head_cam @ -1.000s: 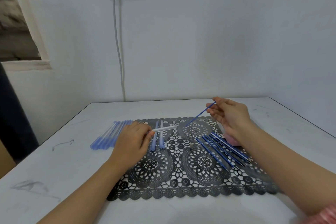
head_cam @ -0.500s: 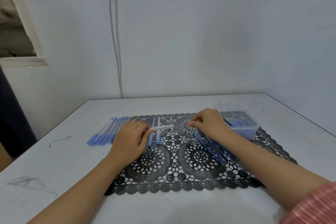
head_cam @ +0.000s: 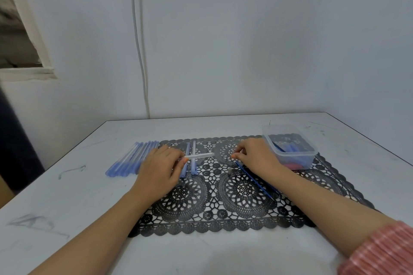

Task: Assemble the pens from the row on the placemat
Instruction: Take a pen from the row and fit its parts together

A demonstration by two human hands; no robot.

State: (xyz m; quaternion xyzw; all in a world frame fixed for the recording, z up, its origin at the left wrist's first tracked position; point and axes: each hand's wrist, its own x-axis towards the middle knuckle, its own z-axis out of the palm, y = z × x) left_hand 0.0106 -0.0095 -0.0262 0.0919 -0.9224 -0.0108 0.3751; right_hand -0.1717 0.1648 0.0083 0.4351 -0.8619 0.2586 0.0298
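Note:
My left hand (head_cam: 161,169) pinches a clear pen barrel (head_cam: 199,156) and holds it level, just above the black lace placemat (head_cam: 223,214). Two more barrels (head_cam: 191,158) lie side by side beneath it. My right hand (head_cam: 257,159) rests low on the mat. Its fingertips are pinched at the far end of a thin blue refill (head_cam: 254,182), which runs toward me from under the hand. Any other refills are hidden by my right forearm.
A row of several bluish pens (head_cam: 131,161) lies on the white table left of the mat. A clear plastic box (head_cam: 309,154) with small blue parts stands at the mat's far right corner. A wall with a hanging cable (head_cam: 139,51) is behind.
My right hand held a blue refill in the air, then dropped onto the mat by the refills. This uncovered the plastic box. My left hand kept the barrel nearly still.

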